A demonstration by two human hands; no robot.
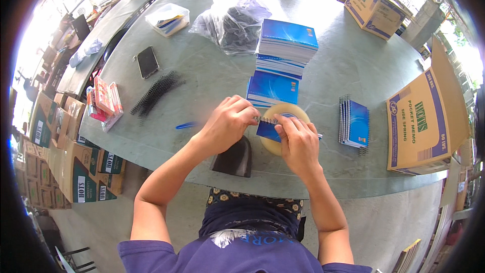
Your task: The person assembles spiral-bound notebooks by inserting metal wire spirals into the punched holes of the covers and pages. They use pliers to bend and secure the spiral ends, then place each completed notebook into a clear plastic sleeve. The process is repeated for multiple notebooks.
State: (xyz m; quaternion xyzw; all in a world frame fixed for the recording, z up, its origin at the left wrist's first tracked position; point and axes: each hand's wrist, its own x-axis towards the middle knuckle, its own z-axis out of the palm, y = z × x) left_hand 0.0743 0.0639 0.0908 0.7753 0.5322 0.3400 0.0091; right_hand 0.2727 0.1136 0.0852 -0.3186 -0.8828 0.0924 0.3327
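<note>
Smooth grey stone table [212, 71] is lying under you; your left hand [226, 124] and right hand [299, 143] are pinching a glossy blue notepad [268, 130] over a round tape roll [283, 114], fingers closing on its wire spiral.

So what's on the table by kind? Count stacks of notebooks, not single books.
Blue notebook stacks: 3 (tall stack, low stack, spiral-bound stack)
Notebook held by left hand and right hand: 1
Tape rolls: 1
Phones: 1
Black coil bundles: 1
Blue pens: 1
Clear tubs: 1
Total: 9
</note>
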